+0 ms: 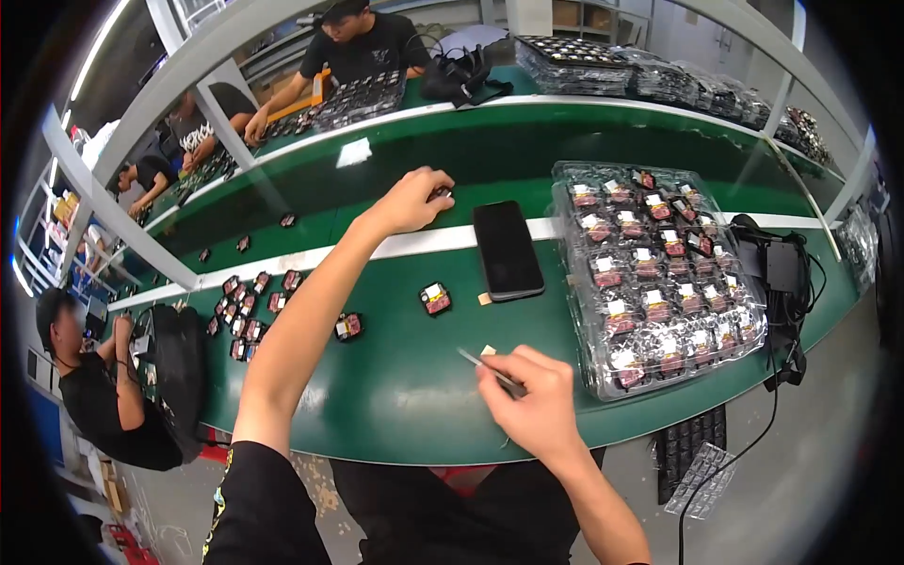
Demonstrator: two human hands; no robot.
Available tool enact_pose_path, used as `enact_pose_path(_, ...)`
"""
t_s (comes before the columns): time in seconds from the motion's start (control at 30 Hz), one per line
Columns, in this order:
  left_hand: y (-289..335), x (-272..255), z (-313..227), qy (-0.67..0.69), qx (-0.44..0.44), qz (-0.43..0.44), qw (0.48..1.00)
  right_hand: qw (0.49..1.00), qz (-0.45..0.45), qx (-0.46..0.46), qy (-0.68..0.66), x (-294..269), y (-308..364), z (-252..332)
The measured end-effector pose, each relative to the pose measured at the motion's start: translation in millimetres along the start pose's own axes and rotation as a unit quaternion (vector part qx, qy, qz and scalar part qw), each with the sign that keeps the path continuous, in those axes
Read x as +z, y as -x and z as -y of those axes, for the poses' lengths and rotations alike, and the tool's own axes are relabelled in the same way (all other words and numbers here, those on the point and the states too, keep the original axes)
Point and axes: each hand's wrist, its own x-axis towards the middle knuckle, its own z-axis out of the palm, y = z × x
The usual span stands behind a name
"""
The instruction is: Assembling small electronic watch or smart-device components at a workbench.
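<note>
My left hand (417,201) reaches across to the far side of the green bench, above the belt lane beyond a white strip. Its fingers are curled round something small and dark, mostly hidden. My right hand (537,395) grips thin metal tweezers (471,359), their tip pointing left over the bench. A small pale piece (488,350) lies by that tip. A black square module (434,298) with a label rests between my hands. Another module (348,327) lies beside my left forearm, and several more (247,306) are grouped to its left.
A black phone (508,250) lies across the white strip. Clear plastic trays (603,353), stacked and filled with modules, stand at right beside a black adapter and cables (782,268). Across the belt a person (372,47) works; another person (118,391) sits at left.
</note>
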Motion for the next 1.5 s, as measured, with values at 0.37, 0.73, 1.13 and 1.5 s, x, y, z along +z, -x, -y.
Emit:
enact_pose_path(0.37,151,-37,-137,0.0,0.094,0.16,0.983,0.995,-0.094,0.042,0.016,0,-2,-5)
enact_pose_path(0.73,192,-54,-147,0.049,0.053,0.133,0.988,0.993,-0.099,0.054,0.043,2,2,-8)
enact_pose_path(1.13,206,-21,-139,0.078,0.073,0.072,0.992,0.993,-0.089,0.078,0.016,3,1,-14)
enact_pose_path(1.5,216,-20,-120,0.153,0.031,0.105,0.982,0.995,-0.01,0.094,-0.007,2,4,-16)
